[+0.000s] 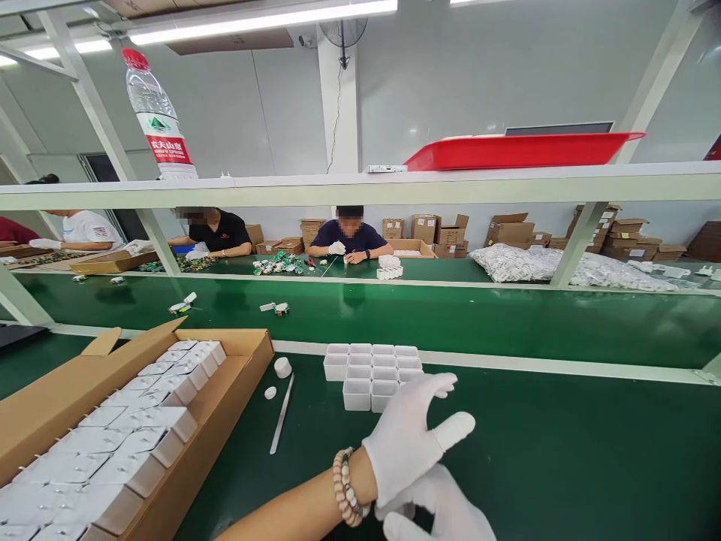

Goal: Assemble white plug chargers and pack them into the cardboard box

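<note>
Here at the green worktop (563, 458), it's glove business: the left hand (408, 439) is spread wide, thumb apart from the fingers, nothing in it, while the right hand (451, 511) meets it near the wrist, seemingly adjusting the white glove. Finishing that fit would call for a light pinch and tug on the fabric, the left held steady. Just beyond the fingers sit the white open boxes (357, 397), in a close block; to their left, tweezers (282, 415) and a small white cap (282, 367); farther left, a carton (222, 413) of white housings (132, 469). The left glove covers the block's near right corner, the frame's bottom crops the right hand, and whether its fingers grip fabric, I can't tell.
</note>
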Demonstrator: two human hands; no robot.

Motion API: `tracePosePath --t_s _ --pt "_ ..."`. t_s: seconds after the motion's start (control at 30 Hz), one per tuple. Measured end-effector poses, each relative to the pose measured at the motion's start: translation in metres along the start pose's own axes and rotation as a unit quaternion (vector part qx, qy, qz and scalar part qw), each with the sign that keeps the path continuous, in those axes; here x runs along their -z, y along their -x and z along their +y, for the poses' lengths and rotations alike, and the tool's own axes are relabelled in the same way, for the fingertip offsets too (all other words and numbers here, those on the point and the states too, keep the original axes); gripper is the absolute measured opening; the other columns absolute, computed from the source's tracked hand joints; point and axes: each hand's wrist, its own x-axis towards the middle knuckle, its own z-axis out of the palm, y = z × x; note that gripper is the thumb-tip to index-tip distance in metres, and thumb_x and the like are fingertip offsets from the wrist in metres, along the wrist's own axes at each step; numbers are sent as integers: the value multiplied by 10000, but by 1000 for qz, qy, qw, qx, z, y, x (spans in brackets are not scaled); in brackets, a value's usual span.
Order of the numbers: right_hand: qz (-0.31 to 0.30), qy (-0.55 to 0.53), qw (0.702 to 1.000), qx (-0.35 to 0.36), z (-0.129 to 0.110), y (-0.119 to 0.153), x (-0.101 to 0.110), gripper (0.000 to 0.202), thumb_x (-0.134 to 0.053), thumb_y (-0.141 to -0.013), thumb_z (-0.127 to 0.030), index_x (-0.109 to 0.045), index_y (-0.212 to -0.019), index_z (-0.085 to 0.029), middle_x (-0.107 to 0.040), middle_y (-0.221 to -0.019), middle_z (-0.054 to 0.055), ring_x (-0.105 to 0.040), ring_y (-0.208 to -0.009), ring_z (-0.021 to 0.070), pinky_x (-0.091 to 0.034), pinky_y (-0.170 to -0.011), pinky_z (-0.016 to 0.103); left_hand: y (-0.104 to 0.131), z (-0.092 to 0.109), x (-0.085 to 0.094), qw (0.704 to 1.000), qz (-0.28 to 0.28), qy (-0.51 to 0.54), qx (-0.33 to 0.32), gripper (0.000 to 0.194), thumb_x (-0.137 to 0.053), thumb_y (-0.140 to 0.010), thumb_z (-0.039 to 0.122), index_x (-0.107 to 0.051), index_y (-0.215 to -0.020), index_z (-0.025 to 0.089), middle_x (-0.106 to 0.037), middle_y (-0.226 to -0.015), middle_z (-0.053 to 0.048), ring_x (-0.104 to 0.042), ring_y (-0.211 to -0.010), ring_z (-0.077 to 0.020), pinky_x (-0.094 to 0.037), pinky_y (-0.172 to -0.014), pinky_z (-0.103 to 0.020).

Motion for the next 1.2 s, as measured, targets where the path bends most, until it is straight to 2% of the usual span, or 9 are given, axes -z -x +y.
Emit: tracePosePath --t_s 0.13,0.3,0.37,0.43,0.6,0.87,1.0,1.07,1.2 --pt "2 -151 986 72 -20 -14 16 397 -637 -722 -589 -643 -625 -204 -610 -632 37 -580 -620 201 -480 -631 320 -2 5 6 998 33 41 41 561 -654 -771 401 -488 -1296 288 -555 -1264 -39 -502 -1167 -247 -387 -1038 -432" --pt "75 -274 956 78 -34 -23 30 190 -690 -775 -399 -658 -911 -270 -579 -667 -14 -525 -583 154 -475 -643 317 -2 2 6 996 26 75 46 785 -692 -667 187 -382 -1376 321 -493 -1309 -50 -467 -1194 -272 -397 -1023 -448" --pt "57 -275 955 92 -34 -21 30 92 -702 -772 -354 -684 -774 -264 -582 -711 -4 -532 -590 152 -488 -650 324 -3 -3 4 996 19 78 34 866 -690 -608 111 -366 -1387 307 -481 -1310 -58 -457 -1203 -271 -382 -1041 -450" --pt "40 -271 956 105 -31 -20 28 160 -696 -776 -343 -683 -645 -251 -580 -726 7 -562 -640 168 -502 -668 331 -3 -8 3 996 12 80 26 898 -672 -592 77 -350 -1395 318 -471 -1319 -53 -442 -1220 -271 -361 -1059 -460" --pt "11 -293 951 98 -19 -24 25 183 -704 -772 -363 -698 -621 -258 -589 -629 -13 -553 -544 144 -500 -664 331 -4 -13 2 996 -15 90 5 883 -676 -622 120 -325 -1410 307 -448 -1351 -70 -437 -1227 -296 -358 -1057 -491" --pt "16 -355 930 93 8 -18 9 207 -749 -728 -400 -683 -886 -282 -506 -352 -89 -444 -337 110 -472 -550 305 0 -18 -3 990 -36 136 -29 837 -702 -679 267 -310 -1417 315 -459 -1358 -75 -450 -1218 -307 -320 -1077 -506" --pt "115 -341 932 42 10 -10 2 303 -813 -607 -475 -684 -787 -269 -717 -717 16 -662 -660 213 -547 -659 361 0 -20 -5 986 -57 155 -28 803 -673 -714 275 -299 -1424 291 -458 -1364 -97 -474 -1213 -292 -313 -1076 -525" --pt "136 -319 937 32 9 -8 1 332 -813 -582 -510 -691 -758 -256 -734 -866 59 -675 -772 259 -555 -728 409 0 -18 -4 985 -58 160 -27 804 -683 -716 287 -302 -1423 280 -470 -1355 -117 -497 -1196 -299 -357 -1041 -533" --pt "62 -307 948 49 0 -9 2 323 -745 -668 -525 -698 -814 -242 -618 -488 -3 -574 -455 194 -544 -551 386 3 -9 -3 985 -46 165 -19 798 -706 -718 304 -314 -1412 336 -475 -1360 -104 -475 -1228 -328 -439 -964 -509"
